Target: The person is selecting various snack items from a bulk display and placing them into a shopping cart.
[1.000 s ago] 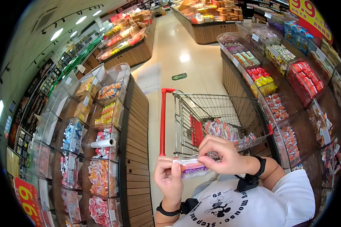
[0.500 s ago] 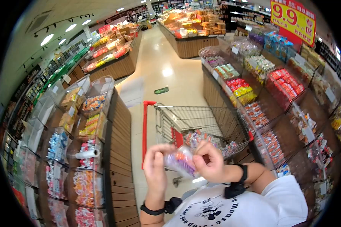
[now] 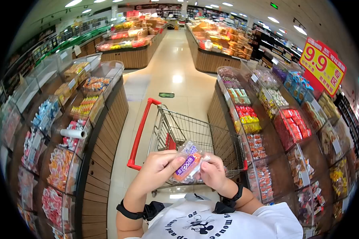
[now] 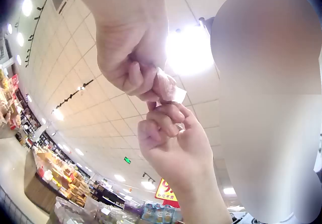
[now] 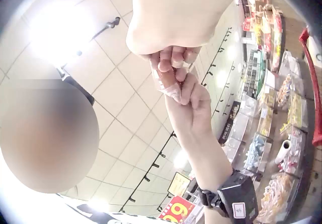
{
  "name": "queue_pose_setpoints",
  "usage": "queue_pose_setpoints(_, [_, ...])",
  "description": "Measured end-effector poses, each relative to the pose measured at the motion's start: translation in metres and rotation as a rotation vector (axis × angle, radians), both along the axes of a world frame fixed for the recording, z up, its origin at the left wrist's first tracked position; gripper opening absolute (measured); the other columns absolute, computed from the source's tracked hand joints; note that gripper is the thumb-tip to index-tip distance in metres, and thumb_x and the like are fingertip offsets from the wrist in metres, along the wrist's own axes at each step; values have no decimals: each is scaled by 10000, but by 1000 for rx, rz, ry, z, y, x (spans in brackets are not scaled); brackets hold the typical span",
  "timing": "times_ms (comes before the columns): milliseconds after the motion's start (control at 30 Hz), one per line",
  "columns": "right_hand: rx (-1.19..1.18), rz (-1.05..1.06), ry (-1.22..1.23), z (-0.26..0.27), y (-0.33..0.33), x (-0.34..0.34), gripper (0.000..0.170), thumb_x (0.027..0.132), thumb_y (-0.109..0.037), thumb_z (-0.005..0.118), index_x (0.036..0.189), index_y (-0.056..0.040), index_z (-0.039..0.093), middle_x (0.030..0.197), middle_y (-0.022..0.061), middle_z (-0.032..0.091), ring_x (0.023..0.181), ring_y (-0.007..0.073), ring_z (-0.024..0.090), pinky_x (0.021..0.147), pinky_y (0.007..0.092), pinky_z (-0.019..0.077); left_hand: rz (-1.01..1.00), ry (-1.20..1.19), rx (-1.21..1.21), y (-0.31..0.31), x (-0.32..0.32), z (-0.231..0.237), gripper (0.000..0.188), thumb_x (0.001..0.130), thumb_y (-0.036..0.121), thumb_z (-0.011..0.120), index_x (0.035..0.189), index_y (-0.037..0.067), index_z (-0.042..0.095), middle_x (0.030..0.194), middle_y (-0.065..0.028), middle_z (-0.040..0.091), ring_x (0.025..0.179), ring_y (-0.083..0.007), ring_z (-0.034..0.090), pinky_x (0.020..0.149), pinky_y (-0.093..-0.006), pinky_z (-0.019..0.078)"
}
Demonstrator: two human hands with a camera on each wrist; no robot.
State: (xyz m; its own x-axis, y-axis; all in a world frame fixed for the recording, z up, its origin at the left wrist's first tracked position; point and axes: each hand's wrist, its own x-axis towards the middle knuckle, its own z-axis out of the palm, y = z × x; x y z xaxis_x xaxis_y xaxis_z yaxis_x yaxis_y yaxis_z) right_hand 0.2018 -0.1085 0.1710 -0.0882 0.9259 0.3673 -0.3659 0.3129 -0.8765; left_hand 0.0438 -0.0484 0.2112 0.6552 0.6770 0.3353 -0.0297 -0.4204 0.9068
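A small packaged sausage [image 3: 187, 161] in a clear wrapper with purple and orange print is held up in front of the chest in the head view. My left hand [image 3: 157, 167] pinches its left end, thumb lying on the printed face. At the other end, my right hand [image 3: 214, 171] grips the clear edge of the wrapper with curled fingers. From below, the left wrist view shows the wrapped sausage [image 4: 165, 85] between both hands. Its reddish-brown underside shows through the plastic sausage wrapper [image 5: 168, 80] in the right wrist view.
A wire shopping cart [image 3: 183, 123] with a red handle [image 3: 141, 131] stands just beyond the hands. Sloped bins of wrapped snacks line both sides, with a plastic bag roll [image 3: 73, 133] on the left. A 9.9 price sign [image 3: 322, 65] rises at the right.
The sausage pack has been turned so its printed face points upward, and both hands have shifted left in the head view. The view has tilted up, showing more of the aisle.
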Motion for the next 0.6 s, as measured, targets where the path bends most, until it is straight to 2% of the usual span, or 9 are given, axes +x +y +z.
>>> queue_pose_setpoints(67, [19,91,154,-6,-1,-3,205,798,-155,413,864,19,498,716,90,531,577,125,493,547,227,419,2,8,-26,-3,-4,3,233,778,197,510,741,-28,559,544,-69,488,464,-114,421,448,-225,351])
queue_pose_setpoints(200, [39,187,159,-14,-1,-5,241,781,-190,445,816,37,516,741,121,545,612,154,531,531,253,445,-20,61,-50,-4,-13,6,236,783,195,506,717,-24,565,490,-50,467,449,-85,406,436,-214,350])
queue_pose_setpoints(400, [99,185,100,-15,-3,-3,215,778,-144,443,828,53,513,747,137,561,600,183,559,501,268,460,-69,6,-121,-4,-11,4,250,792,211,502,740,-23,574,504,-28,491,471,-33,404,427,-201,350])
queue_pose_setpoints(533, [119,155,39,-19,-8,0,214,803,-137,403,828,49,507,713,123,552,590,171,550,512,255,449,-119,33,-214,-4,-9,-1,256,795,212,499,739,-25,575,522,-8,506,480,-26,409,427,-193,352])
queue_pose_setpoints(600, [108,121,-17,-16,-8,1,216,823,-146,373,827,38,486,711,112,539,599,150,532,531,239,434,-68,39,-291,-2,-4,-4,255,800,209,493,732,-23,575,532,4,505,491,-23,409,432,-185,347])
